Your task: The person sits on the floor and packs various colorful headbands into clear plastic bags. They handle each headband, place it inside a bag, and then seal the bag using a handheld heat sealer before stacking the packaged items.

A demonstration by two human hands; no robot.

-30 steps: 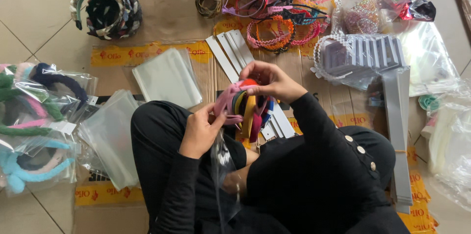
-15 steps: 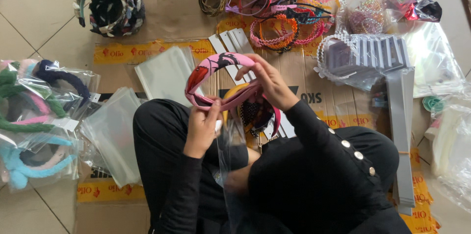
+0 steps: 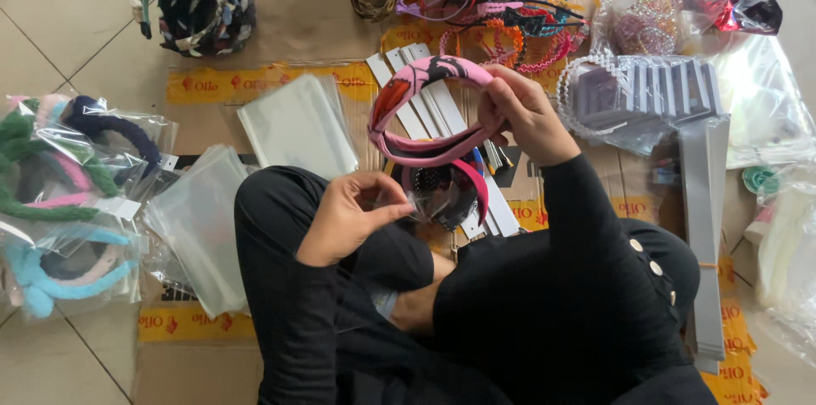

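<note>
Right hand [image 3: 525,112] pinches a pink patterned headband [image 3: 425,107]; left hand [image 3: 353,214] grips a clear plastic bag [image 3: 425,201] above the lap.

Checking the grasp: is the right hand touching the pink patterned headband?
Touching. The head view shows the right hand with its fingers closed around one end of the pink patterned headband, held up above the lap.

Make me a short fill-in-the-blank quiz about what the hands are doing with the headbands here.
1. The right hand holds a ____ patterned headband.
2. The left hand pinches a clear plastic ____.
3. The person wears ____ sleeves.
4. The stack of headbands at the far left stands on the ____.

Missing words: pink; bag; black; cardboard
</note>
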